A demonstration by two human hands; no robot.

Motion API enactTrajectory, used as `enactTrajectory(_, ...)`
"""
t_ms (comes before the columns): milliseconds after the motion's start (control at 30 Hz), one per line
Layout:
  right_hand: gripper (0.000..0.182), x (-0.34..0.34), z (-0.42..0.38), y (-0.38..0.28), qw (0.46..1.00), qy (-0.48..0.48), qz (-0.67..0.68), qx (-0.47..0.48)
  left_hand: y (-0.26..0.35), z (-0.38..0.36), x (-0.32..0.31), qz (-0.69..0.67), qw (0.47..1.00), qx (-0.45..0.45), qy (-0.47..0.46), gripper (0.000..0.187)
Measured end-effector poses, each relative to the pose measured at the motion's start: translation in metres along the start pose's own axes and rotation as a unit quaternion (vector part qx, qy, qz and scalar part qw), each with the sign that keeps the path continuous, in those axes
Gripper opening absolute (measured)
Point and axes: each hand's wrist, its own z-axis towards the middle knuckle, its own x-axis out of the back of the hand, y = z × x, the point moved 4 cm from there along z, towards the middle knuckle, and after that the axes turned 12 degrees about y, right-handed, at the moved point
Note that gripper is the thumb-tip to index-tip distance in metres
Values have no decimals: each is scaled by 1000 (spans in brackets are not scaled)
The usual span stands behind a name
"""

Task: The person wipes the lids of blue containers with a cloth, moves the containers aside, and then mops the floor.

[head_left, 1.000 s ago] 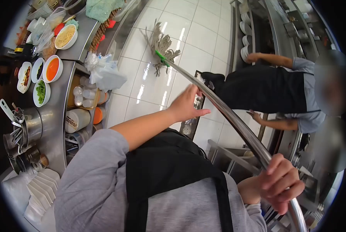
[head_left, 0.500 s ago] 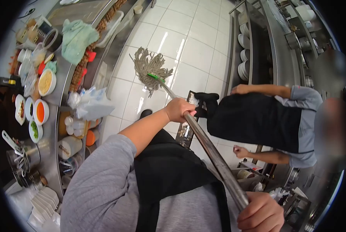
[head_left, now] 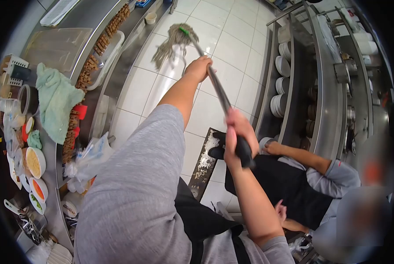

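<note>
A long metal-handled mop [head_left: 219, 90] slants across the middle of the view. My left hand [head_left: 198, 69] is wrapped round the handle lower down, with the arm stretched far forward. Near the black end of the handle, my right hand [head_left: 239, 132] is closed on it, slightly blurred. The grey string mop head [head_left: 170, 46], joined by a green clamp [head_left: 184, 31], lies spread on the white tiled floor [head_left: 208, 112].
At right, a co-worker in a black apron [head_left: 276, 187] stands close to my right arm, one hand by a shelf of stacked plates [head_left: 277, 104]. A steel counter [head_left: 58, 174] with food bowls and a green cloth [head_left: 56, 103] runs along the left. A dark floor grate [head_left: 204, 163] crosses the floor.
The mop head has slid farther away across the tiles. Both my hands have moved forward with the handle, the right one from low by my body. The co-worker now appears lower in view.
</note>
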Motion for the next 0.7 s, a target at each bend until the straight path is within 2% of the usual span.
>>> enactTrajectory(33, 5, -12, 0, 27, 997, 7, -33, -67, 17, 10, 11, 57, 998, -21, 5, 13)
enactTrajectory(67, 5, -25, 2, 37, 997, 2, -31, -70, 17, 20, 13, 68, 997, -1, -19, 13)
enactTrajectory(133, 6, -42, 1, 56, 988, 29, -6, -153, 14, 35, 28, 79, 996, 28, -39, 13)
enactTrajectory(200, 7, -40, 5, 50, 986, 24, 7, -165, 12, 42, 40, 133, 988, -14, -80, 14)
enactTrajectory(333, 12, -3, -3, 19, 985, -13, 64, -159, -27, 35, 54, 164, 981, 33, -103, 19)
enactTrajectory(433, 17, 37, -9, -9, 980, -62, 98, -164, -34, 6, 76, 185, 968, 103, -132, 22)
enactTrajectory(500, 19, 63, -6, -34, 975, -105, 104, -165, -50, -26, 79, 198, 972, 83, -96, 25)
enactTrajectory(567, 26, 97, -8, -53, 974, -100, 125, -162, -52, -61, 84, 211, 974, 62, -58, 27)
enactTrajectory(633, 31, 137, -12, -66, 968, -65, 157, -183, -32, -102, 88, 141, 985, 39, -95, 31)
enactTrajectory(700, 35, 168, -8, -87, 978, -43, 144, -145, 7, -151, 98, 84, 993, 57, -63, 34)
